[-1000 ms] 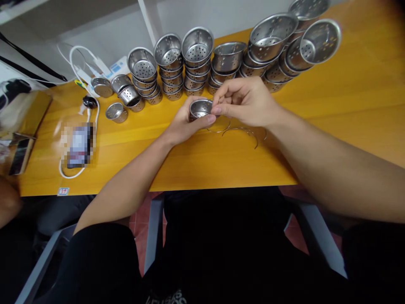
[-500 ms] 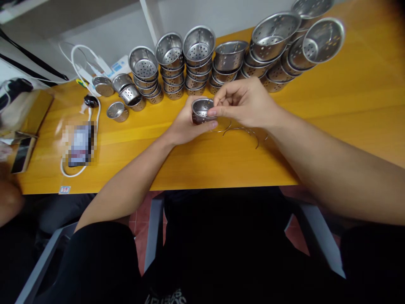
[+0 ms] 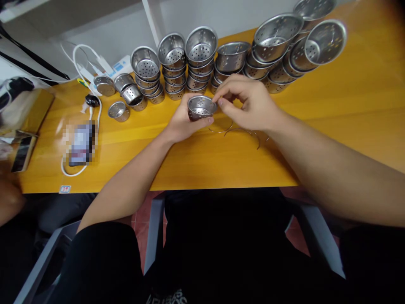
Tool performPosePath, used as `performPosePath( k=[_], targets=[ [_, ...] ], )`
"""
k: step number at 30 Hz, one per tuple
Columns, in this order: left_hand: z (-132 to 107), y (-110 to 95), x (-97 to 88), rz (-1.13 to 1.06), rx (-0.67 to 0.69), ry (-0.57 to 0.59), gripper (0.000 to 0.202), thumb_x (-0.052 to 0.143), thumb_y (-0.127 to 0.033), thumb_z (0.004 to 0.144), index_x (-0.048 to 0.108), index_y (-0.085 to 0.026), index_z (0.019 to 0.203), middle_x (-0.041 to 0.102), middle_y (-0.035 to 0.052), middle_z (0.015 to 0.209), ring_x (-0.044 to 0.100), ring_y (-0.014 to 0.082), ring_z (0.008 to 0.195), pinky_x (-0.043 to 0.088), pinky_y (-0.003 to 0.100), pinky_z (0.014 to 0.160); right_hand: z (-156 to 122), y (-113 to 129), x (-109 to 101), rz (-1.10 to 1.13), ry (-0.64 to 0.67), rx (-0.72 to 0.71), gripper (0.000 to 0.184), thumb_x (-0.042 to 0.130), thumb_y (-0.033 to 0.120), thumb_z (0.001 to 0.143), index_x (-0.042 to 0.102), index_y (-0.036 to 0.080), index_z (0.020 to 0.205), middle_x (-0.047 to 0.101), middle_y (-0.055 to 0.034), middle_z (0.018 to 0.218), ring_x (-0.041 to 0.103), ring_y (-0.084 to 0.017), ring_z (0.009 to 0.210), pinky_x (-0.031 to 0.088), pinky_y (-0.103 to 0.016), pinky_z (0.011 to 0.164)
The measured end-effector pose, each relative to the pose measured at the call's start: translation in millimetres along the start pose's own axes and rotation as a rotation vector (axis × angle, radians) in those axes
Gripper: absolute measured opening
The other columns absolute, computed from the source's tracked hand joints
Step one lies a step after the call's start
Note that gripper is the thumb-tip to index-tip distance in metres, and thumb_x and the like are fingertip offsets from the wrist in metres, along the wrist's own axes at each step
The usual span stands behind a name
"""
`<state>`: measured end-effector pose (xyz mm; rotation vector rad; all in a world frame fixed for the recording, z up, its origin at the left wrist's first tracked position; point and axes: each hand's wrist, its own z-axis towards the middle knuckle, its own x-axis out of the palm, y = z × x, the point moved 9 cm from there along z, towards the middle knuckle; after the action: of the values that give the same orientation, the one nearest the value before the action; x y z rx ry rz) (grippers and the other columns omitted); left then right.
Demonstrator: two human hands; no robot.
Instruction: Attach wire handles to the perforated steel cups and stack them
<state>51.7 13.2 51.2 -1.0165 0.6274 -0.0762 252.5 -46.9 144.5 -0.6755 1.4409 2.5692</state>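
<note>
My left hand [image 3: 182, 123] is wrapped round a small perforated metal cup [image 3: 201, 110], held just above the table with its opening tilted up toward me. The thumb presses on the near side of the cup. At the right of its rim is my right hand [image 3: 248, 103], with index finger and thumb close together and the other fingers curled. Whatever lies between those fingertips is too small to make out. Beneath the right hand, several thin curved metal wires [image 3: 243, 129] rest on the table, partly covered by it.
Stacks of perforated metal cups [image 3: 201, 46] line the back of the yellow table [image 3: 202, 164], with larger ones [image 3: 278, 36] at right. A single small cup [image 3: 119, 111] stands at left, near a phone [image 3: 81, 145] and white cable [image 3: 99, 114]. Another person's arm [image 3: 11, 200] shows at far left.
My right thumb has come out of the cup's mouth, and the right fingers have shifted to the outer edge of the rim. The left hand has turned the cup slightly, moving it a little left.
</note>
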Motion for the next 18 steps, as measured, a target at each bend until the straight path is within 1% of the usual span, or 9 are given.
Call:
performPosePath(
  k=[1, 3, 5, 7, 8, 10, 14, 18],
  targets=[
    [0, 1, -1.1, -0.004, 0.008, 0.002, 0.099, 0.104, -0.075, 0.098, 0.056, -0.034, 0.175, 0.078, 0.0131, 0.161, 0.083, 0.0337, 0.148, 0.075, 0.057, 0.127, 0, 0, 0, -0.028, 0.020, -0.032, 0.039, 0.099, 0.076, 0.109, 0.089, 0.039, 0.112, 0.084, -0.0140, 0.128, 0.073, -0.039, 0.117, 0.069, -0.061, 0.102],
    [0, 0, -3.3, -0.021, 0.040, -0.001, 0.098, 0.103, -0.074, 0.099, 0.055, -0.033, 0.175, 0.077, 0.0137, 0.162, 0.083, 0.0343, 0.149, 0.075, 0.059, 0.128, -1, 4, 1, -0.088, 0.045, -0.127, 0.026, 0.094, 0.061, 0.113, 0.091, 0.035, 0.113, 0.084, -0.0153, 0.134, 0.075, -0.039, 0.119, 0.069, -0.059, 0.102],
    [0, -1, -4.8, -0.042, 0.075, -0.004, 0.096, 0.103, -0.072, 0.100, 0.055, -0.033, 0.173, 0.078, 0.0133, 0.161, 0.084, 0.0344, 0.148, 0.074, 0.060, 0.129, -3, 7, 4, -0.154, 0.062, -0.223, 0.016, 0.087, 0.044, 0.116, 0.094, 0.030, 0.121, 0.084, -0.0155, 0.138, 0.077, -0.036, 0.121, 0.069, -0.056, 0.103],
    [0, -3, -6.0, -0.050, 0.092, -0.008, 0.093, 0.105, -0.072, 0.101, 0.056, -0.034, 0.171, 0.079, 0.0114, 0.160, 0.085, 0.0336, 0.148, 0.073, 0.059, 0.129, -6, 7, 8, -0.202, 0.090, -0.285, 0.022, 0.081, 0.032, 0.116, 0.096, 0.028, 0.132, 0.082, -0.0152, 0.143, 0.078, -0.034, 0.126, 0.070, -0.052, 0.105],
    [0, -3, -6.4, -0.050, 0.094, -0.009, 0.093, 0.106, -0.073, 0.101, 0.057, -0.034, 0.170, 0.079, 0.0103, 0.159, 0.085, 0.0332, 0.148, 0.073, 0.058, 0.129, -7, 5, 11, -0.206, 0.108, -0.295, 0.026, 0.080, 0.029, 0.116, 0.096, 0.027, 0.136, 0.081, -0.0152, 0.145, 0.078, -0.034, 0.129, 0.071, -0.052, 0.105],
    [-1, -5, -7.0, -0.053, 0.093, -0.012, 0.094, 0.108, -0.076, 0.099, 0.058, -0.035, 0.167, 0.079, 0.0084, 0.156, 0.086, 0.0324, 0.147, 0.073, 0.056, 0.129, -8, 0, 17, -0.173, 0.138, -0.280, 0.028, 0.082, 0.031, 0.116, 0.097, 0.029, 0.139, 0.080, -0.0147, 0.149, 0.079, -0.036, 0.133, 0.074, -0.053, 0.109],
    [-3, -11, -5.0, -0.074, 0.069, 0.004, 0.097, 0.110, -0.079, 0.095, 0.059, -0.035, 0.165, 0.079, 0.0072, 0.153, 0.086, 0.0317, 0.145, 0.073, 0.055, 0.128, -9, -10, 24, -0.079, 0.144, -0.211, 0.025, 0.089, 0.043, 0.115, 0.099, 0.037, 0.137, 0.079, -0.0120, 0.149, 0.078, -0.039, 0.142, 0.075, -0.061, 0.121],
    [-5, -16, -0.7, -0.101, 0.041, 0.042, 0.099, 0.108, -0.083, 0.096, 0.058, -0.035, 0.167, 0.078, 0.0072, 0.154, 0.086, 0.0316, 0.145, 0.073, 0.055, 0.127, -10, -14, 27, -0.077, 0.150, -0.202, 0.029, 0.091, 0.044, 0.111, 0.100, 0.038, 0.138, 0.079, -0.0112, 0.146, 0.077, -0.039, 0.144, 0.073, -0.064, 0.127]
  ],
)
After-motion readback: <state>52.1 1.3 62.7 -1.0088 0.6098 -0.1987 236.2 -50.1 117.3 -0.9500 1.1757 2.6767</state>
